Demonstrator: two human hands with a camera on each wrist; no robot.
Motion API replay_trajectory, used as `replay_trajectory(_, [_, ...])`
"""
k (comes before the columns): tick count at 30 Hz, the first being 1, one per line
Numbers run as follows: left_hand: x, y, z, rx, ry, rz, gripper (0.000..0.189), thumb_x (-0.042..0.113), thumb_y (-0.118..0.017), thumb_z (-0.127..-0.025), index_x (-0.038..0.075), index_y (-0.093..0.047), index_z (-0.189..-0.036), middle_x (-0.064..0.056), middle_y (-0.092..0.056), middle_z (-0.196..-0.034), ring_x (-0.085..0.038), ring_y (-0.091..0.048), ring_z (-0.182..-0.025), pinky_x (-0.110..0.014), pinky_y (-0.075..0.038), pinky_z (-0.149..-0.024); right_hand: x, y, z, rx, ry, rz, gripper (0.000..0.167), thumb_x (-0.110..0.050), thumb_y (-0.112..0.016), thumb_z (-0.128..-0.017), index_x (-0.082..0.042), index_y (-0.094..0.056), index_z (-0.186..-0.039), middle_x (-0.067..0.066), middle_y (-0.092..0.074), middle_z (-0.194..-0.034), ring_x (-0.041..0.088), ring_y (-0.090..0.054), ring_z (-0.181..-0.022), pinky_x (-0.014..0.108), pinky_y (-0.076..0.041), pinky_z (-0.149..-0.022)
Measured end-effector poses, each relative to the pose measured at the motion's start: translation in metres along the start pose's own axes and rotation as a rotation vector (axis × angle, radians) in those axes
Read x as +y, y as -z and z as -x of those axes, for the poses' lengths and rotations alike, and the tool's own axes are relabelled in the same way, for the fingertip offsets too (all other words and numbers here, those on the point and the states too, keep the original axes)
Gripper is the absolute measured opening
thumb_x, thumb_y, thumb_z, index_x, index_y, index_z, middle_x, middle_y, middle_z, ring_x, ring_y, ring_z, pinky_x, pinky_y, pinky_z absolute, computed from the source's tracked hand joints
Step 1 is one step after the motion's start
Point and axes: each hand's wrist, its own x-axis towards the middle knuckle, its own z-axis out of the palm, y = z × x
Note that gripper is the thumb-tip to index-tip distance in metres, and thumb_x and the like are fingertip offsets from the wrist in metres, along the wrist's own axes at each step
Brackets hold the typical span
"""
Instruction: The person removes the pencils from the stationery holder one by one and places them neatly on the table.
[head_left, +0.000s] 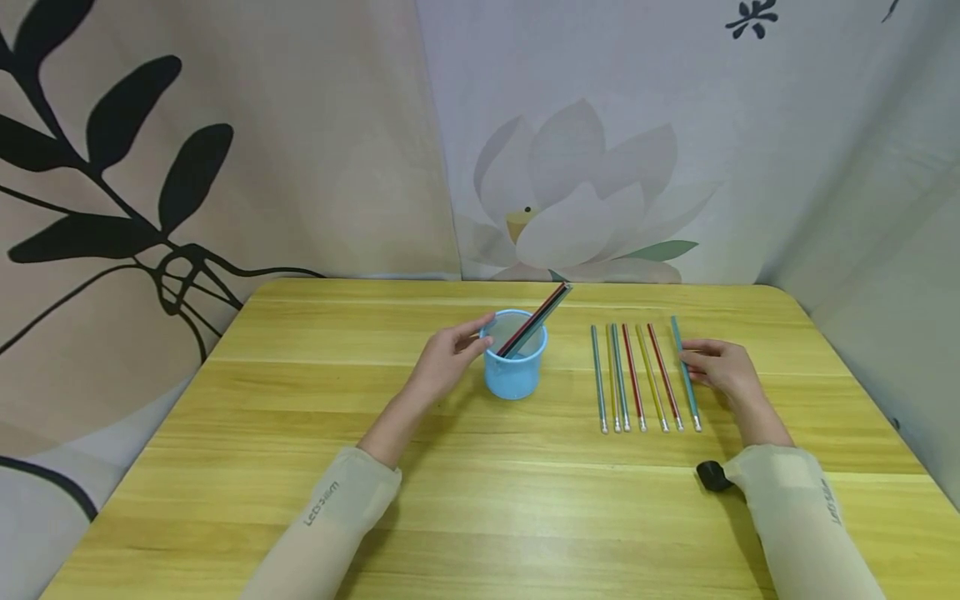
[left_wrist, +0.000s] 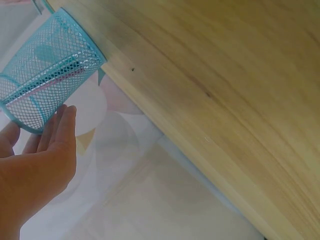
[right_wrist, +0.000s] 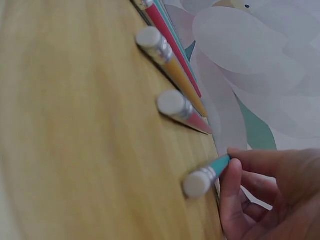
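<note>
A light-blue mesh pencil cup (head_left: 513, 379) stands upright on the table with a few dark, red and teal pencils (head_left: 534, 321) leaning in it. My left hand (head_left: 444, 358) holds the cup's left side near the rim, thumb and fingers spread around it; the left wrist view shows the fingers against the mesh (left_wrist: 52, 75). At the right end of a row of pencils, my right hand (head_left: 722, 367) pinches a teal pencil (head_left: 686, 375) between thumb and fingertips. Its white eraser (right_wrist: 198, 184) points toward the right wrist camera.
Left of the held pencil lie several teal, yellow and red pencils side by side, including a red pencil (head_left: 664, 375) and a yellow pencil (head_left: 651, 375). A black object (head_left: 712, 476) sits at the right cuff. Printed curtains (head_left: 337, 150) hang behind the wooden table (head_left: 510, 517).
</note>
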Motion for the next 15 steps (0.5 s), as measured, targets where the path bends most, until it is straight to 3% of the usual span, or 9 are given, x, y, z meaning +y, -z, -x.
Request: replay_trajectory(15, [0.0010,0.0011,-0.0004,-0.004,-0.003,0.003,0.044,0.026,-0.059,-0.101,0.020,-0.054,-0.145,-0.008,-0.053,-0.149,-0.029,-0.060,-0.129,-0.045,-0.049,-0.109,0.0008,-0.0051,-0.0015,0.032,0.046,0.125,0.047,-0.015,-0.062,-0.099,0.011,-0.051,-0.136,-0.012,-0.060,-0.084,-0.002,-0.062,-0.068,0.015,-0.058,-0.066])
